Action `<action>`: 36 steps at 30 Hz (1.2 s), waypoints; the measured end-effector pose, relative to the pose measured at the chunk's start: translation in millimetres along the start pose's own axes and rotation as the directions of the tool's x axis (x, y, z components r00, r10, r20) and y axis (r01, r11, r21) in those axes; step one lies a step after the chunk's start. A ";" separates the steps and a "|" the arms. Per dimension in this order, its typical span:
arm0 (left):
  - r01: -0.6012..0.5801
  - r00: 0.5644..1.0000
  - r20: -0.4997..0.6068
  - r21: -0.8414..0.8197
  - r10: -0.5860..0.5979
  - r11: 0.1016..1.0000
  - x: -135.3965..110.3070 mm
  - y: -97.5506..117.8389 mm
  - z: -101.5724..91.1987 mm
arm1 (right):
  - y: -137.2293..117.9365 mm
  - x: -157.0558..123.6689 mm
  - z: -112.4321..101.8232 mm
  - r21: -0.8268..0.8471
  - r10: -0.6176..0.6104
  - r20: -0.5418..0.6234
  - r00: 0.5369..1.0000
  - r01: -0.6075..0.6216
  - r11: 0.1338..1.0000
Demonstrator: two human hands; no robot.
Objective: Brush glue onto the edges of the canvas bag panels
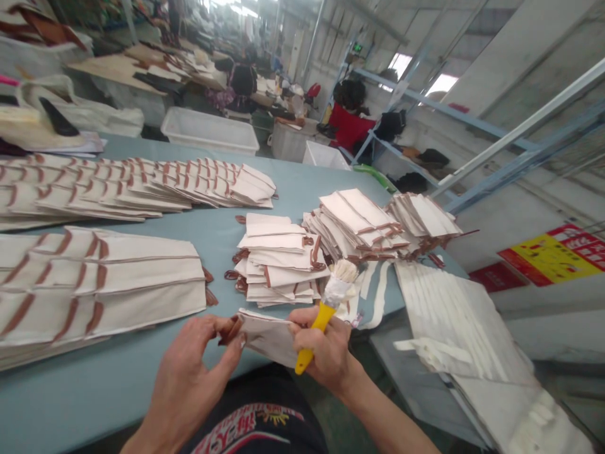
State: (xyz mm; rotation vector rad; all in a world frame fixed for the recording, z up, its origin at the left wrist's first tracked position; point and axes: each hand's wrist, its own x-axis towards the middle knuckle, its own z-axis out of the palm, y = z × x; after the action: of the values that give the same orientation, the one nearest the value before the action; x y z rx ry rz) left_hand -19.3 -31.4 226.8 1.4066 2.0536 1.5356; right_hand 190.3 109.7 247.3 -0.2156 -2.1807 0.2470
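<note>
My left hand (189,372) pinches the brown-tabbed end of a small cream fabric piece (267,337) at the near table edge. My right hand (326,350) grips the other end of that piece together with a yellow-handled brush (326,309), whose white bristles point up. Just beyond my hands lies a stack of folded cream pieces with brown trim (278,261).
More stacks of trimmed pieces (359,224) lie right of centre, and long overlapping rows (94,284) cover the blue-grey table (70,397) at left. White strips (454,321) lie on a side surface at right. White bins (210,129) and seated people are beyond.
</note>
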 end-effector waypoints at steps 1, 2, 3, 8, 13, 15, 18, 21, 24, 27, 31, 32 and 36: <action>-0.010 1.000 0.012 0.009 0.010 1.000 -1.5 2.0 -0.4 | -0.8 -1.0 -1.3 0.004 0.001 -0.002 1.000 -0.001 1.000; -0.002 0.999 0.034 0.007 0.001 1.000 -3.1 4.5 -1.3 | -1.7 -1.9 -2.8 0.010 -0.001 -0.003 1.000 0.001 1.000; 0.029 0.997 0.072 -0.009 -0.028 1.000 -4.5 7.6 -2.8 | -2.7 -2.4 -4.4 0.020 -0.004 0.001 1.000 0.004 1.000; 0.379 0.862 0.427 -0.187 -0.272 0.906 0.3 29.5 -16.2 | -5.7 0.6 -8.3 0.096 -0.040 0.093 0.995 0.031 0.995; 0.473 0.816 0.492 -0.262 -0.305 0.841 7.7 46.0 -23.4 | -6.8 8.9 -6.5 0.152 -0.059 0.065 0.996 0.049 0.987; 0.471 0.822 0.479 -0.269 -0.307 0.840 4.7 46.5 -24.3 | -13.2 11.4 -9.8 0.214 0.053 -0.028 0.998 -0.046 0.976; 0.456 0.840 0.438 -0.251 -0.319 0.854 -0.3 41.9 -26.8 | -29.6 13.3 -21.8 0.429 0.346 -0.146 0.927 -0.255 0.866; 0.455 0.848 0.395 -0.202 -0.353 0.867 2.2 38.0 -31.1 | -44.3 15.6 -35.7 0.597 0.537 -0.062 0.841 -0.400 0.695; 0.492 0.836 0.392 -0.229 -0.383 0.840 11.4 40.7 -35.8 | -50.2 22.8 -41.8 0.654 0.609 -0.019 0.793 -0.451 0.607; 0.511 0.824 0.437 -0.296 -0.362 0.807 20.8 46.4 -39.9 | -50.4 32.4 -38.7 0.690 0.635 -0.037 0.772 -0.440 0.575; 0.566 0.784 0.500 -0.336 -0.366 0.753 28.6 48.2 -42.2 | -47.6 37.8 -32.0 0.618 0.554 -0.095 0.827 -0.387 0.684; 0.592 0.764 0.525 -0.338 -0.376 0.732 29.5 47.3 -42.4 | -46.6 38.5 -31.5 0.591 0.510 -0.104 0.854 -0.360 0.723; 0.676 0.685 0.619 -0.344 -0.384 0.651 26.4 39.8 -42.8 | -42.7 47.7 -32.0 0.512 0.301 -0.070 0.951 -0.224 0.829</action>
State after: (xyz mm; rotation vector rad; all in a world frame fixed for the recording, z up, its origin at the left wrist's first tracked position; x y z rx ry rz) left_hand -38.8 -37.6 287.6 0.7211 1.3554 1.1751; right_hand 186.0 83.3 313.7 -0.2309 -1.8586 0.9140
